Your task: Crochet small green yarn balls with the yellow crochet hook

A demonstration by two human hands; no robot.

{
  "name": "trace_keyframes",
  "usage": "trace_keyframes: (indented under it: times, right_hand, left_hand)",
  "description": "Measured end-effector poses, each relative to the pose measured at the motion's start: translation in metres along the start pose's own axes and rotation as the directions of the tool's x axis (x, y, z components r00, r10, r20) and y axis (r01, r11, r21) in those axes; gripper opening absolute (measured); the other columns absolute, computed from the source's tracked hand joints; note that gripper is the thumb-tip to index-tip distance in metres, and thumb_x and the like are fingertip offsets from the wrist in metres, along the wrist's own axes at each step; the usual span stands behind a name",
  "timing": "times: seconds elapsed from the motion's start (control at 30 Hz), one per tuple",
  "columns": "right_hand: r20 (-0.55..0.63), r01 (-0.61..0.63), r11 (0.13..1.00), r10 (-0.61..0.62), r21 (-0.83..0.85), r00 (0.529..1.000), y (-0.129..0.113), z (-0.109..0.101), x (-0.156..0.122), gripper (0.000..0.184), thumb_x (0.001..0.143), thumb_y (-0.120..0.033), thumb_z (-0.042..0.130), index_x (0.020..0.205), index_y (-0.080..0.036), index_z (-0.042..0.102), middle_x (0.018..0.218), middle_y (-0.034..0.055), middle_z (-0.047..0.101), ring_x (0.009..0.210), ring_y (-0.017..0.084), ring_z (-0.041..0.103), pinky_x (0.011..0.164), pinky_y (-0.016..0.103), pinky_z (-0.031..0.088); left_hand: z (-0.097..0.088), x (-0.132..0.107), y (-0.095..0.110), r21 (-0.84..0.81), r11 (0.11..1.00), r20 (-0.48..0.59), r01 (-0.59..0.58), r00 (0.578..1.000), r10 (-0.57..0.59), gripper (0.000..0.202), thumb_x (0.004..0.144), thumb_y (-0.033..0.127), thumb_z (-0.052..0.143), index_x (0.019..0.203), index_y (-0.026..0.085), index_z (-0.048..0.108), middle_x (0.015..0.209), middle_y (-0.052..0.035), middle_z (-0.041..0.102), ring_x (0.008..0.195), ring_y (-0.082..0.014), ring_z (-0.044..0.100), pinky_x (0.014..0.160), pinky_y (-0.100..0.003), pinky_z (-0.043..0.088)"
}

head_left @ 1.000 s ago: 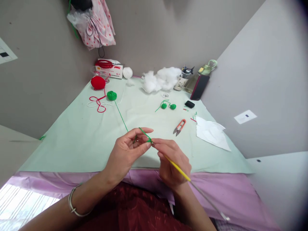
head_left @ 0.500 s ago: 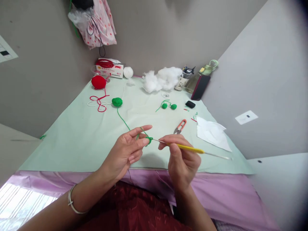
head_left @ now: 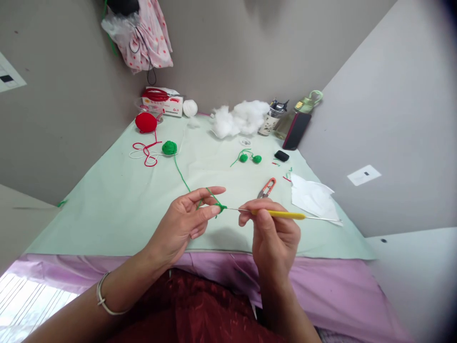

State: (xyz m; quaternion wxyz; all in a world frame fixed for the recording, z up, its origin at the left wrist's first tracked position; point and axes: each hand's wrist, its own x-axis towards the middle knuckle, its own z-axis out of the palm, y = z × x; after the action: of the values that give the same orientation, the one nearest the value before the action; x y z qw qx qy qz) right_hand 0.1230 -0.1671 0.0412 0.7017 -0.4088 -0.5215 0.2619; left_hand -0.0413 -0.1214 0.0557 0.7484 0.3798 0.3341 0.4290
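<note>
My left hand (head_left: pixel 187 216) pinches a small green crochet piece (head_left: pixel 222 208) between thumb and fingers, its index finger stretched out with yarn over it. From there the green strand (head_left: pixel 182 175) runs back to a green yarn ball (head_left: pixel 169 147) on the cloth. Held like a pen in my right hand (head_left: pixel 273 231) is a crochet hook with a yellow handle (head_left: pixel 285 215). Its thin metal tip reaches the green piece; whether it sits inside a loop is too small to tell. Orange-handled thread snips (head_left: pixel 267 187) lie just beyond my right hand.
Two small green balls (head_left: pixel 250 158), a black case (head_left: pixel 282 156) and white stuffing (head_left: pixel 241 118) lie farther back. A red yarn ball (head_left: pixel 146 122) is at left. White paper (head_left: pixel 314 196) lies right, below a phone (head_left: pixel 297 131) leaning on a bottle (head_left: pixel 309 101).
My right hand and the hook have shifted slightly right, and the hook lies more level. The green yarn ball has rolled a little back and left. My left hand keeps its pinch.
</note>
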Motion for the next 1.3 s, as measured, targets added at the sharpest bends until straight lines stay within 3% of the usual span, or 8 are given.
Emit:
trace_keyframes:
  times: [0.17,0.33,0.5,0.6,0.7,0.8,0.87,1.3]
  right_hand:
    - [0.082,-0.033,0.998,0.028,0.053,0.996,0.001,0.005,0.004,0.019,0.101,-0.02,0.061,0.099,-0.026,0.079,0.092,0.002,0.076,0.069,0.013,0.067,0.064,0.03,0.058]
    - [0.164,0.191,0.961,-0.159,-0.202,0.974,0.009,0.012,0.0,0.027,0.099,-0.011,0.061,0.111,-0.028,0.078,0.091,0.003,0.076,0.082,0.016,0.07,0.071,0.032,0.06]
    - [0.23,0.475,0.751,-0.416,-0.459,0.88,0.018,0.009,-0.007,0.034,0.096,-0.008,0.065,0.118,-0.03,0.077,0.107,0.0067,0.076,0.093,0.019,0.073,0.075,0.033,0.061]
    - [0.137,0.338,0.876,-0.31,-0.343,0.941,0.013,0.006,-0.002,0.028,0.098,-0.009,0.062,0.112,-0.027,0.078,0.091,0.0034,0.074,0.082,0.017,0.07,0.071,0.032,0.059]
    - [0.032,0.126,0.984,-0.123,-0.125,0.992,0.007,0.007,0.005,0.021,0.1,-0.014,0.06,0.102,-0.026,0.078,0.082,0.0009,0.069,0.068,0.014,0.064,0.064,0.031,0.055]
    - [0.107,0.056,0.997,-0.05,-0.046,0.993,0.006,0.01,0.008,0.019,0.099,-0.017,0.063,0.099,-0.026,0.08,0.091,0.0035,0.074,0.074,0.016,0.066,0.065,0.031,0.056]
    - [0.133,0.048,0.998,-0.042,-0.047,0.99,0.008,0.011,0.007,0.02,0.098,-0.016,0.063,0.1,-0.026,0.08,0.095,0.004,0.077,0.077,0.016,0.067,0.066,0.031,0.057]
    - [0.114,-0.183,0.964,0.163,0.195,0.98,0.015,0.005,0.005,0.02,0.104,-0.027,0.058,0.1,-0.023,0.078,0.094,0.0017,0.079,0.073,0.012,0.072,0.067,0.027,0.06]
  left_hand:
    - [0.002,-0.002,-0.002,0.02,1.0,0.071,0.013,0.997,-0.014,0.03,0.083,0.026,0.084,0.113,0.03,0.082,0.09,0.0034,0.058,0.043,0.0041,0.034,0.04,-0.016,0.022]
    - [0.001,0.001,-0.009,0.001,0.999,0.018,-0.043,0.999,0.043,0.031,0.081,0.026,0.087,0.112,0.027,0.083,0.089,0.0024,0.062,0.047,0.0021,0.041,0.044,-0.016,0.031]
    - [0.0,0.005,-0.011,-0.132,0.989,0.063,0.071,0.996,-0.064,0.039,0.079,0.03,0.089,0.117,0.022,0.081,0.069,0.0062,0.052,0.044,0.0016,0.032,0.042,-0.014,0.026]
    - [-0.002,0.008,-0.01,-0.221,0.968,0.065,0.114,0.993,-0.102,0.031,0.076,0.024,0.091,0.106,0.018,0.084,0.066,0.0075,0.047,0.045,0.0019,0.025,0.041,-0.013,0.024]
    - [-0.002,0.009,-0.01,-0.185,0.982,0.018,0.035,0.999,-0.033,0.026,0.076,0.021,0.09,0.102,0.021,0.085,0.073,0.0049,0.056,0.052,0.0001,0.039,0.049,-0.013,0.035]
    - [0.001,0.007,-0.013,-0.07,0.997,0.044,-0.029,0.999,0.032,0.027,0.08,0.023,0.087,0.107,0.025,0.084,0.083,0.0015,0.068,0.075,-0.0071,0.059,0.075,-0.017,0.048]
    - [0.0,0.006,-0.015,-0.019,0.998,0.04,-0.062,0.997,0.063,0.027,0.083,0.026,0.086,0.109,0.027,0.083,0.088,0.0008,0.071,0.086,-0.0104,0.062,0.086,-0.021,0.048]
    - [-0.009,0.002,-0.011,0.103,0.989,0.056,-0.106,0.993,0.1,0.022,0.088,0.031,0.081,0.11,0.03,0.082,0.087,0.0025,0.061,0.084,-0.0122,0.062,0.084,-0.026,0.05]
